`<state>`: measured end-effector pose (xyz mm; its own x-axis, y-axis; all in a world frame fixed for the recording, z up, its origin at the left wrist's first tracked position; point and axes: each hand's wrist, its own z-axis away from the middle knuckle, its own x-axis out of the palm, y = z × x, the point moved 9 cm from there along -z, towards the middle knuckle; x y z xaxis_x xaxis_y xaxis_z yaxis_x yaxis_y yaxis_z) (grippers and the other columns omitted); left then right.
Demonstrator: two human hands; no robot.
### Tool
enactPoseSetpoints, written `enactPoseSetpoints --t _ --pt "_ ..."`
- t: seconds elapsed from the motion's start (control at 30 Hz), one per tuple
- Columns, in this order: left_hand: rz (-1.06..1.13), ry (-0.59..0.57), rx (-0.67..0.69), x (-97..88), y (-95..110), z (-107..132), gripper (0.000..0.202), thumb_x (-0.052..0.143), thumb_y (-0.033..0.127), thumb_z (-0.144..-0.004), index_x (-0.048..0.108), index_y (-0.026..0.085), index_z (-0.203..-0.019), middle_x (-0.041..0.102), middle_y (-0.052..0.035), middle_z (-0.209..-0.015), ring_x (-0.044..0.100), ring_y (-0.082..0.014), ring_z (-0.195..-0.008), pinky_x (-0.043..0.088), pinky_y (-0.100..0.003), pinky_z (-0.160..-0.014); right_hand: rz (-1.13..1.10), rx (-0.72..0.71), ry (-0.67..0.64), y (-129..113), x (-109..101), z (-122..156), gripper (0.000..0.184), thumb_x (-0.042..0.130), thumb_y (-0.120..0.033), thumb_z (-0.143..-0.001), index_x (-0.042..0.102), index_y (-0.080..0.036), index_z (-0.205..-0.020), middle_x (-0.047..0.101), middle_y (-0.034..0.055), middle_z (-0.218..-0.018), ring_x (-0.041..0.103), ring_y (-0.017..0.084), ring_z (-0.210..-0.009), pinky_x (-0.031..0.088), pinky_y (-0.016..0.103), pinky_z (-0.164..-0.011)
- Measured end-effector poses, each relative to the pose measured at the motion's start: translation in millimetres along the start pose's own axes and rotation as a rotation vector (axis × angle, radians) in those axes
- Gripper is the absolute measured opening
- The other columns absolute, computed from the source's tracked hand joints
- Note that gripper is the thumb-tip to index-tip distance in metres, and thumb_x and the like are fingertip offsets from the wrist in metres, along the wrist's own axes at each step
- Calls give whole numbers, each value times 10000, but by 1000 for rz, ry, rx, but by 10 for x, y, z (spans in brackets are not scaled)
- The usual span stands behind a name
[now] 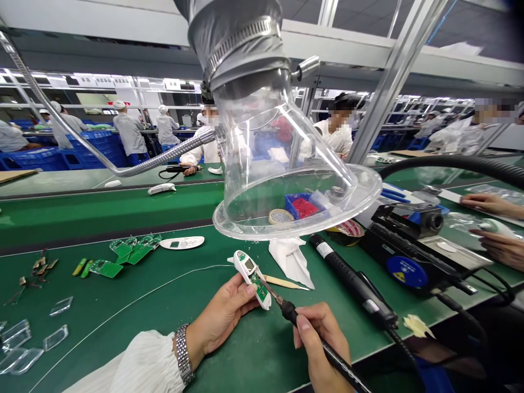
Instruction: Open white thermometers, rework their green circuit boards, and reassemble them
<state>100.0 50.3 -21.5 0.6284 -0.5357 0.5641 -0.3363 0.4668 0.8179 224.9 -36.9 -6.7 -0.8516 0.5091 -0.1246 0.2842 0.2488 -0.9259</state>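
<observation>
My left hand (221, 314) grips an opened white handheld electronic device (249, 273) with a small display and an exposed green circuit board. My right hand (317, 338) holds a black soldering iron (339, 357) like a pen, its metal tip at the circuit board. A thin solder wire (164, 277) lies across the green mat (196, 349) left of my hands. Beside the device rests a wooden-handled stick (286, 282). A folded white cloth (290, 262) lies just beyond it.
A clear fume hood (286, 185) hangs above the bench. Green circuit boards (123, 254) and clear plastic pieces (24, 338) lie to the left. At right stand a second soldering iron (352, 278) and a soldering station (405, 245), beside a co-worker's hands (491, 229).
</observation>
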Motion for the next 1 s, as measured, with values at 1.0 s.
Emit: enactPoseSetpoints --t 1.0 --pt "2 -1 -13 -1 -27 -6 382 596 273 -821 541 170 -1185 630 -103 -1111 565 -217 -1043 353 -374 -981 -146 229 87 21 -82 -32 262 510 -465 -825 506 -206 -779 499 -42 -490 463 124 -488 385 233 -510"
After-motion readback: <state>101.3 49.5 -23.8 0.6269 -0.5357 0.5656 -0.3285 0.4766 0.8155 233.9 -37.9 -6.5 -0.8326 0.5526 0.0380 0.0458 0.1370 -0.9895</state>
